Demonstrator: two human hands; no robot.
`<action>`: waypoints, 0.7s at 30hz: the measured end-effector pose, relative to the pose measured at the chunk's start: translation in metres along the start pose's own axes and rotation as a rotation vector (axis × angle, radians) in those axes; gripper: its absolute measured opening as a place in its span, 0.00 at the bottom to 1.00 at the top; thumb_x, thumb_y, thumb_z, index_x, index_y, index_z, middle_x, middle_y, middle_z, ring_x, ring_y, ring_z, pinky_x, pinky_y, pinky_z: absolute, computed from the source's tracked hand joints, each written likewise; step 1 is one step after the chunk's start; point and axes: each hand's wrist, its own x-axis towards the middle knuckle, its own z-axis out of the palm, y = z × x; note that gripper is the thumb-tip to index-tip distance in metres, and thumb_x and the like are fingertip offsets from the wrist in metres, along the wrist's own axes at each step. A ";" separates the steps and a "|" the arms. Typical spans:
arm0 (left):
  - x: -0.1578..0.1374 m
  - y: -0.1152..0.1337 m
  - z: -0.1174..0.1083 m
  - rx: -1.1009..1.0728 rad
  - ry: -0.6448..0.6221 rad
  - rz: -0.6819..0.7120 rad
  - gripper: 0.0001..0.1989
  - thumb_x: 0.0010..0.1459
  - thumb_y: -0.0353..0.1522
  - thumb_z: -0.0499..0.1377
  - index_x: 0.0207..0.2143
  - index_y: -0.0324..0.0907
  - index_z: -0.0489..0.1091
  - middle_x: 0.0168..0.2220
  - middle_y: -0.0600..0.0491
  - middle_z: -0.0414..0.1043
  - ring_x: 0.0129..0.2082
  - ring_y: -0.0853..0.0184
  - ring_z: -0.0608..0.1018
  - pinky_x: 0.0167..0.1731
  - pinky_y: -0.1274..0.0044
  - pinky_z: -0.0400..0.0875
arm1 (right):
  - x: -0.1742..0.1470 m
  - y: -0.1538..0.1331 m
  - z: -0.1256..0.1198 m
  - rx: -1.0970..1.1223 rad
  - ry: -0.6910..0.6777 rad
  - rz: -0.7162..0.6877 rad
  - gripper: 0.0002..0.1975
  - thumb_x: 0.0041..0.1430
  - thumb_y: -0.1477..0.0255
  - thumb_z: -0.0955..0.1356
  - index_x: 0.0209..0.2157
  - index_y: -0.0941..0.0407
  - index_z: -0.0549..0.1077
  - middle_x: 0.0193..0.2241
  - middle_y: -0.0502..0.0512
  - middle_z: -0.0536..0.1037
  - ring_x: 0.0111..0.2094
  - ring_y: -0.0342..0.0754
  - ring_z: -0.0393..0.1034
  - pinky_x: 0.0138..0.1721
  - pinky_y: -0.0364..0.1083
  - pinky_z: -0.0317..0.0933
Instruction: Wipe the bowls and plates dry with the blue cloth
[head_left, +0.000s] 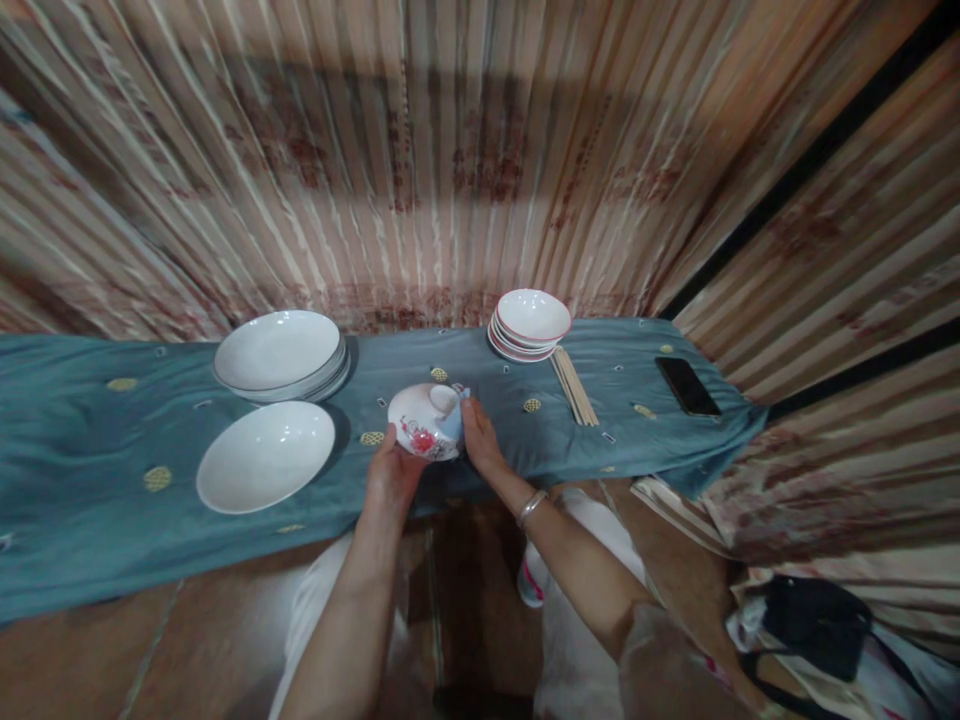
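Observation:
In front of me, above the front edge of the cloth-covered table, is a white bowl [414, 422] with a red flower print. It is tipped so that its foot ring faces up and away from me. My left hand [394, 470] grips its left and lower side. On the right side, my right hand [480, 432] presses a light blue cloth [453, 425] against the bowl, its fingers closed around the cloth. The inside of the bowl is hidden.
On the teal tablecloth [420, 355] stand a stack of large plates [281, 350], a single oval-looking white dish [266, 457] and a stack of small bowls [534, 316]. Chopsticks [574, 388] and a black phone [686, 386] lie to the right. A black bag [817, 625] is at lower right.

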 end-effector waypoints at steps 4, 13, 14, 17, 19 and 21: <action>0.008 0.001 -0.007 -0.030 -0.044 -0.014 0.27 0.68 0.32 0.46 0.68 0.38 0.53 0.53 0.39 0.75 0.55 0.53 0.76 0.57 0.56 0.67 | -0.018 0.000 0.002 -0.106 0.005 -0.128 0.33 0.68 0.53 0.54 0.63 0.60 0.63 0.63 0.63 0.65 0.66 0.51 0.56 0.68 0.54 0.47; 0.006 0.001 0.001 -0.045 0.015 0.027 0.24 0.69 0.30 0.45 0.65 0.36 0.59 0.49 0.41 0.78 0.48 0.59 0.80 0.55 0.65 0.70 | -0.051 -0.002 0.001 -0.405 -0.050 -0.374 0.34 0.70 0.60 0.54 0.69 0.64 0.43 0.70 0.69 0.46 0.71 0.54 0.36 0.69 0.59 0.42; 0.004 0.002 0.003 -0.040 0.016 0.027 0.24 0.69 0.31 0.44 0.64 0.37 0.60 0.49 0.41 0.78 0.47 0.59 0.80 0.55 0.65 0.70 | -0.053 -0.002 0.001 -0.435 -0.058 -0.404 0.34 0.70 0.61 0.55 0.69 0.64 0.41 0.70 0.69 0.44 0.72 0.55 0.35 0.69 0.60 0.42; 0.002 0.002 0.004 -0.025 -0.006 0.024 0.24 0.69 0.31 0.44 0.64 0.39 0.61 0.49 0.42 0.78 0.47 0.59 0.81 0.54 0.64 0.71 | -0.058 -0.001 0.000 -0.522 -0.084 -0.490 0.35 0.70 0.63 0.57 0.70 0.63 0.38 0.71 0.70 0.39 0.72 0.58 0.32 0.68 0.62 0.44; 0.003 0.001 0.003 -0.024 -0.018 0.022 0.24 0.69 0.32 0.44 0.65 0.38 0.60 0.48 0.41 0.78 0.46 0.58 0.81 0.53 0.63 0.71 | -0.060 -0.001 -0.002 -0.582 -0.101 -0.555 0.34 0.70 0.66 0.57 0.70 0.63 0.38 0.71 0.70 0.37 0.72 0.59 0.30 0.67 0.64 0.45; 0.005 0.001 0.000 -0.021 -0.026 0.010 0.25 0.69 0.33 0.43 0.65 0.37 0.59 0.47 0.41 0.79 0.43 0.59 0.81 0.52 0.64 0.72 | -0.061 -0.003 -0.003 -0.647 -0.124 -0.634 0.33 0.69 0.69 0.58 0.70 0.62 0.41 0.71 0.70 0.39 0.72 0.60 0.28 0.67 0.65 0.47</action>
